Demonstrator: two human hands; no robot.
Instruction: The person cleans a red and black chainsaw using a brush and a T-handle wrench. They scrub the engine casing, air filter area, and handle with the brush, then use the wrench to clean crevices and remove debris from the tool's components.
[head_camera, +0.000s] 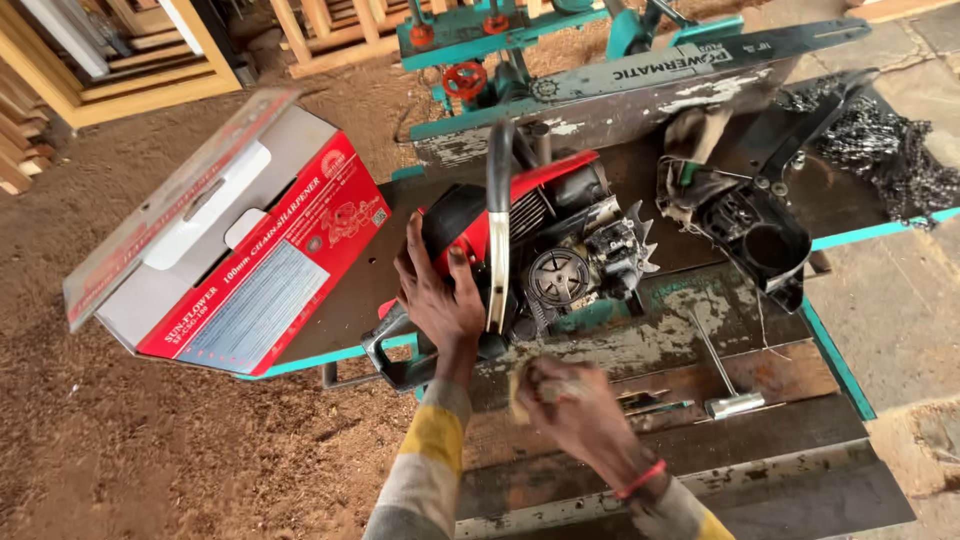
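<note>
The red and black chainsaw body (535, 245), its side cover removed, lies on the worn, paint-chipped metal tabletop (760, 360) with the round clutch drum (558, 277) exposed and facing up. The left hand (437, 295) rests on the rear of the red housing, fingers spread and laid flat against it, just beside the grey wrap-around front handle (498, 225). The right hand (575, 400) hovers near the front edge of the tabletop, fingers curled around a small pale rag or pad (521, 390); what kind of object it is cannot be told. A red band sits on the right wrist.

The detached black side cover (752, 225) lies to the right of the chainsaw body, apart from it. Beyond it, the long grey guide bar (700, 65) rests across the back of the tabletop, and a heap of dark saw chain (895, 155) lies at the far right corner. A metal T-shaped socket wrench (722, 375) lies on the tabletop to the right of the right hand. An open red and white cardboard box (240, 250) stands tilted at the left end of the tabletop, over the sawdust-covered floor (150, 440).
</note>
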